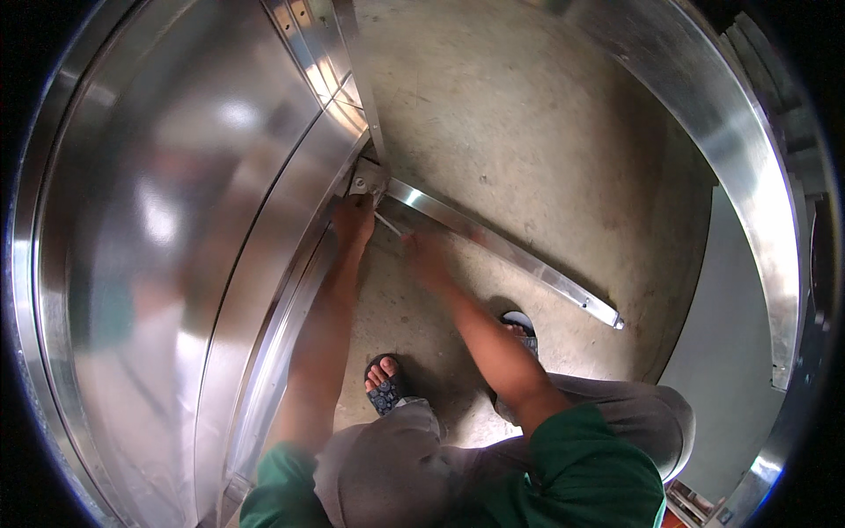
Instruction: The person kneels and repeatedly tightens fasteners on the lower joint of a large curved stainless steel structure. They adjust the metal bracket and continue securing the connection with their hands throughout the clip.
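Observation:
My left hand (354, 220) is closed, its fingertips at a small metal bracket (365, 180) low on the steel frame. What those fingers pinch is hidden. Just to the right, my right hand (427, 260), smeared by motion, is closed on the end of a thin, rod-like metal tool (388, 223). The tool's other end reaches up to the bracket beside my left fingers; its exact kind does not show. A square steel tube (519, 251) runs from near the bracket across to the right, with a small fitting at its far right end.
A large shiny steel panel (176, 220) fills the left side. Along the right curves a broad steel edge (757, 167), with a grey panel (731, 343) beside it. My sandalled feet (384, 380) stand on the concrete floor (528, 106), close below the tube.

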Demonstrator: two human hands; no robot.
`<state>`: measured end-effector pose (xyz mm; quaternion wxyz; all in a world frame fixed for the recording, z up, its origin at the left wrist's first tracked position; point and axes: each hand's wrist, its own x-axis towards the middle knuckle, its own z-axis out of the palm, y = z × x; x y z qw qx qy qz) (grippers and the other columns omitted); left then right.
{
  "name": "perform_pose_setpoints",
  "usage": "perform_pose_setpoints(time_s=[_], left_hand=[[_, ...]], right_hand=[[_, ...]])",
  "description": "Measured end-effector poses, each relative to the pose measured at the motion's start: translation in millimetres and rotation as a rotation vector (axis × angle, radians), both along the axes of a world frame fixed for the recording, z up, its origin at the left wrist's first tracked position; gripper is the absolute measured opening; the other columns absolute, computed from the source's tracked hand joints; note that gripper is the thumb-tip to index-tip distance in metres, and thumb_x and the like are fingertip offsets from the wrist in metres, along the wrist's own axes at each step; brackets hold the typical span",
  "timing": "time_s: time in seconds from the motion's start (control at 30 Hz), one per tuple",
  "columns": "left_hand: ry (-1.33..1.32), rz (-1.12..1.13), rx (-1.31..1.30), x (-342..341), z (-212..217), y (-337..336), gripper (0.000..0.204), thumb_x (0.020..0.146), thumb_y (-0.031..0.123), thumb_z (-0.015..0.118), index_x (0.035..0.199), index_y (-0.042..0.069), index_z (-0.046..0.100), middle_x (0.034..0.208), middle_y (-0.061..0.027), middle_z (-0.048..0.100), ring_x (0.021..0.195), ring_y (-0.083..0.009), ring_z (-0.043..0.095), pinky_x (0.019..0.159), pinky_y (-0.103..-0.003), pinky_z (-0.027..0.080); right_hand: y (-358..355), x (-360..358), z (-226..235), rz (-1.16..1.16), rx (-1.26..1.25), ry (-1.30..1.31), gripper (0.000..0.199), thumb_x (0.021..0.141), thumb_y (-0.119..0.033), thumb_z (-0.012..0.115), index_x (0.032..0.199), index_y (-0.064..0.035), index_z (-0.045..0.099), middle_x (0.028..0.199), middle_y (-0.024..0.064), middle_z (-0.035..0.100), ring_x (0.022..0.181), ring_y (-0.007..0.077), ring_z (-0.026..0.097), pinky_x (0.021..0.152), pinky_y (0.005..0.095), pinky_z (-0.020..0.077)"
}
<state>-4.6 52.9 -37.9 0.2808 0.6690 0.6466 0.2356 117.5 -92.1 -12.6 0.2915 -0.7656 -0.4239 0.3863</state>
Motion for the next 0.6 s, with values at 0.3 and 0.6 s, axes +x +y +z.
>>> perform_pose_setpoints(time_s=[0.3,0.6], left_hand=[[-0.255,-0.002,-0.056,-15.5,10.1,-4.8,0.034,0.092,0.035,0.063,0.095,0.003,0.076,0.088,-0.0156,0.075,0.086,-0.0327,0.072,0.081,-0.043,0.053],[-0.022,-0.089,0.018,-15.5,43.4,-9.5,0.024,0.091,0.03,0.067,0.09,0.01,0.079,0.083,-0.0144,0.074,0.084,-0.0321,0.072,0.079,-0.041,0.053]], right_hand=[[-1.0,-90.6,-12.2,-0.376,0.13,0.101,0.038,0.105,-0.031,0.046,0.098,0.0028,0.06,0.091,0.0295,0.064,0.088,0.0509,0.06,0.076,0.0543,0.0458],[6.2,-94.7,-22.7,-0.374,0.001,0.378,0.044,0.108,-0.034,0.04,0.1,0.0046,0.059,0.083,0.0259,0.065,0.081,0.0447,0.065,0.074,0.0523,0.0477]])
